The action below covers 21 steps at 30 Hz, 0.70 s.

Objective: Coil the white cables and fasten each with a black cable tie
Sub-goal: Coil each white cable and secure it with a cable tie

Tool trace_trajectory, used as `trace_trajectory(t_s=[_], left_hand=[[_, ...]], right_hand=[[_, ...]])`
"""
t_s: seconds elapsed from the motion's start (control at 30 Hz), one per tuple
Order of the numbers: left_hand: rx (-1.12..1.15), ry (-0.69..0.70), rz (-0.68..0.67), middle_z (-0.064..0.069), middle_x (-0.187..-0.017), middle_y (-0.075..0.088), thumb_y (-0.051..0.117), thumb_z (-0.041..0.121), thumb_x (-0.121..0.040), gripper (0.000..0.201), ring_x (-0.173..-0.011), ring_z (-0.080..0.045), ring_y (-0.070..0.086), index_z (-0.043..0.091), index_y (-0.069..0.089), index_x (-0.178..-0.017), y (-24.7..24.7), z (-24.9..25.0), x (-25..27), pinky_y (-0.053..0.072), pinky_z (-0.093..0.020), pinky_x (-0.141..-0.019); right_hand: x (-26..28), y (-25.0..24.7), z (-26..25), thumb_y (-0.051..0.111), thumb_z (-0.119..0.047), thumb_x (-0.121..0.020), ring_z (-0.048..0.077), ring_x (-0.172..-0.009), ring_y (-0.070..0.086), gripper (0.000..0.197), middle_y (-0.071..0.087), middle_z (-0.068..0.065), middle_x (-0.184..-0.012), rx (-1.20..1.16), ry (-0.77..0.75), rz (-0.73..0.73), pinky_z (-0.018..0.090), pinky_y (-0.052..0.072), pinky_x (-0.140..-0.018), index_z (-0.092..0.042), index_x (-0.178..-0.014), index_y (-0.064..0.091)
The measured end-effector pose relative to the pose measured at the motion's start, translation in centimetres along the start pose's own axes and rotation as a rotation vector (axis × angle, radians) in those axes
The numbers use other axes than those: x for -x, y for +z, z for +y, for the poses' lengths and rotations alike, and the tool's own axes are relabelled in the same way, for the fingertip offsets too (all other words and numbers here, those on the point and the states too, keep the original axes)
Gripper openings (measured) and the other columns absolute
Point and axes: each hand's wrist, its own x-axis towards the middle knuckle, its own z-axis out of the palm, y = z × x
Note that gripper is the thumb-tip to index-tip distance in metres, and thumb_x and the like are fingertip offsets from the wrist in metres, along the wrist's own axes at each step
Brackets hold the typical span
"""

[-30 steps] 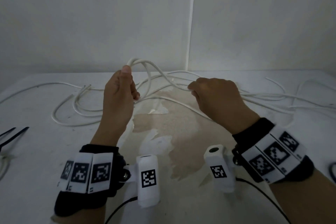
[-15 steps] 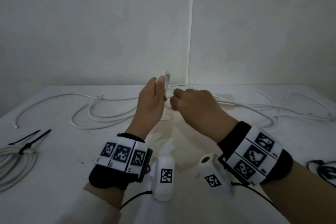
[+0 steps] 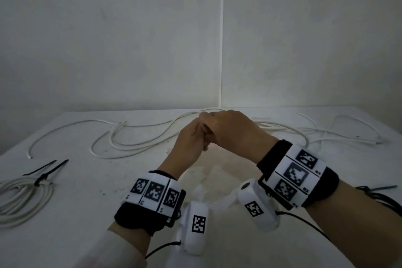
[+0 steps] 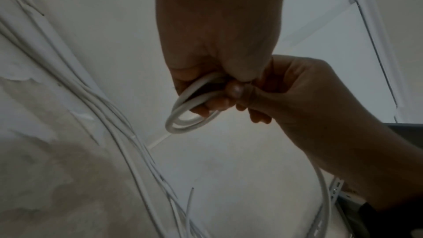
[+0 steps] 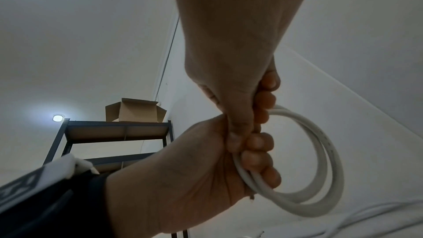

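Note:
Both hands meet above the back middle of the table [image 3: 65, 235]. A white cable [image 5: 320, 169] is wound into a small coil of two or three loops. My left hand [image 3: 192, 141] grips one side of the coil, fingers [image 4: 206, 108] curled through the loops. My right hand [image 3: 228, 130] pinches the same cable right beside it, thumb [image 5: 235, 138] pressed against the left fingers. The cable's free length [image 4: 325, 196] hangs to the table. In the head view the hands hide the coil. A coiled cable [image 3: 24, 200] with a black tie [image 3: 41, 180] lies at the left.
Loose white cables sprawl across the back left [image 3: 121, 148] and back right [image 3: 326, 135] of the table. Two loose black ties [image 3: 51, 166] lie near the tied coil, and more black ties [image 3: 378, 191] at the right edge. A metal shelf [image 5: 114, 129] bears a cardboard box [image 5: 135, 109].
The hands were apart, the left lifting a loop of cable. They have come together, and now both grip the small coil. The view has tilted up.

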Motion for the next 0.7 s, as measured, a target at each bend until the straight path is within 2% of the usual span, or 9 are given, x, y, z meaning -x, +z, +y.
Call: trace_trajectory(t_s=[0.1, 0.17, 0.23, 0.37, 0.47, 0.57, 0.7], left_hand=[[-0.028, -0.018, -0.052, 0.011, -0.050, 0.040, 0.027, 0.005, -0.094, 0.031, -0.043, -0.002, 0.035, 0.016, 0.048, -0.074, 0.1, 0.3, 0.4, 0.034, -0.022, -0.051], [-0.012, -0.068, -0.048, 0.009, -0.052, 0.040, 0.029, 0.016, -0.099, 0.032, -0.044, -0.003, 0.035, 0.015, 0.045, -0.070, -0.2, 0.3, 0.7, 0.034, -0.023, -0.051], [0.037, -0.127, -0.025, 0.006, -0.054, 0.039, 0.031, 0.025, -0.100, 0.036, -0.046, -0.008, 0.036, 0.016, 0.041, -0.067, -0.8, 0.3, 0.8, 0.034, -0.025, -0.052], [0.114, -0.186, -0.027, 0.009, -0.047, 0.036, 0.027, 0.032, -0.100, 0.042, -0.045, -0.009, 0.032, 0.016, 0.042, -0.064, -0.9, 0.5, 0.9, 0.032, -0.023, -0.049], [0.140, -0.176, -0.022, 0.011, -0.043, 0.035, 0.023, 0.038, -0.100, 0.046, -0.043, -0.007, 0.031, 0.015, 0.043, -0.065, -0.6, 0.7, 0.9, 0.032, -0.021, -0.047], [0.136, -0.152, -0.008, 0.011, -0.042, 0.036, 0.028, 0.038, -0.100, 0.044, -0.040, -0.005, 0.031, 0.014, 0.042, -0.066, -0.8, 0.9, 1.0, 0.033, -0.019, -0.045], [0.159, -0.146, 0.001, 0.012, -0.041, 0.036, 0.030, 0.039, -0.099, 0.045, -0.038, -0.004, 0.030, 0.015, 0.041, -0.063, -1.0, 1.3, 1.1, 0.032, -0.016, -0.041]], right_hand=[[0.1, -0.4, -0.1, 0.051, -0.026, -0.090, 0.027, -0.092, 0.058, 0.023, 0.061, 0.005, -0.105, -0.028, 0.019, -0.023, 0.029, 0.032, -0.066, -0.012, -0.108, 0.045], [0.2, -1.0, 0.3, 0.055, -0.028, -0.088, 0.024, -0.094, 0.056, 0.020, 0.061, 0.003, -0.106, -0.142, 0.040, -0.044, 0.030, 0.036, -0.072, -0.015, -0.102, 0.049], [0.3, -1.4, 1.0, 0.056, -0.030, -0.089, 0.018, -0.095, 0.055, 0.020, 0.061, -0.001, -0.107, -0.223, 0.079, -0.024, 0.029, 0.039, -0.076, -0.017, -0.103, 0.056], [0.0, -1.5, 2.0, 0.053, -0.035, -0.090, 0.011, -0.083, 0.049, 0.022, 0.061, -0.005, -0.100, -0.210, 0.127, 0.059, 0.025, 0.033, -0.070, -0.017, -0.097, 0.063], [-0.4, -1.5, 2.1, 0.058, -0.034, -0.088, 0.008, -0.077, 0.047, 0.017, 0.062, -0.007, -0.095, -0.314, 0.175, 0.076, 0.024, 0.031, -0.069, -0.018, -0.091, 0.064], [-0.3, -1.4, 2.0, 0.059, -0.032, -0.087, 0.003, -0.065, 0.044, 0.014, 0.058, -0.011, -0.087, -0.383, 0.187, 0.113, 0.024, 0.032, -0.064, -0.019, -0.088, 0.064], [-0.2, -1.2, 1.9, 0.062, -0.025, -0.086, 0.004, -0.072, 0.050, 0.011, 0.056, -0.009, -0.087, -0.517, 0.190, 0.142, 0.025, 0.042, -0.073, -0.014, -0.085, 0.065]])
